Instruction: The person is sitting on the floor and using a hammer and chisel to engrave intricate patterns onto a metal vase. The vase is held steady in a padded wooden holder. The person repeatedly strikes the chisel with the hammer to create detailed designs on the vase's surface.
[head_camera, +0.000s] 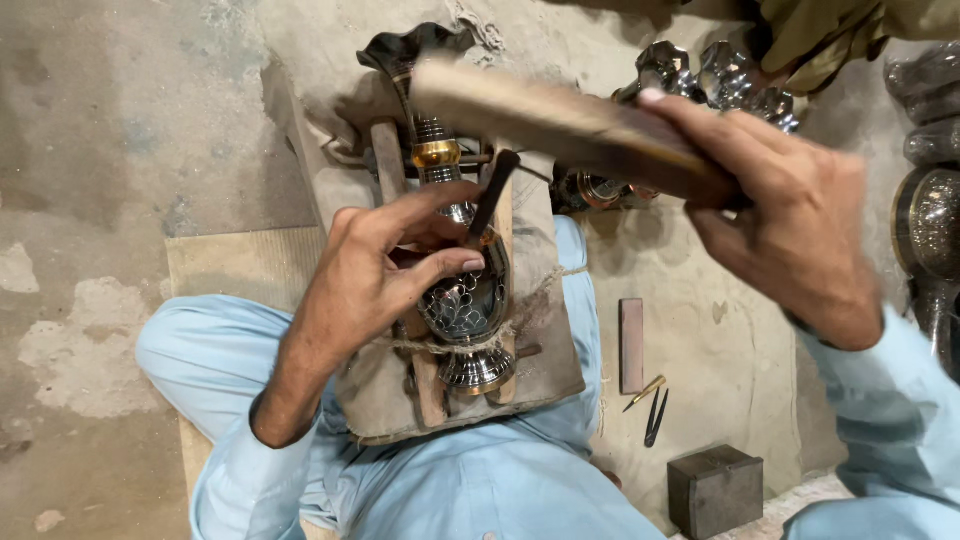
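Observation:
A dark metal vase (465, 300) with a silver floral pattern and a gold neck band lies tied with string on a wooden cradle (385, 165), which rests on a padded board across my lap. My left hand (385, 265) holds a thin dark chisel (493, 195) with its tip against the vase's body. My right hand (790, 220) is raised to the right and grips a long wooden mallet bar (560, 125), blurred, above the chisel's top.
Several more shiny metal vases (700, 75) lie at the back and along the right edge. On the concrete floor to the right are a flat brown stone (631, 345), a small brass tool (645, 392), dark dividers (655, 418) and a small metal box (715, 490).

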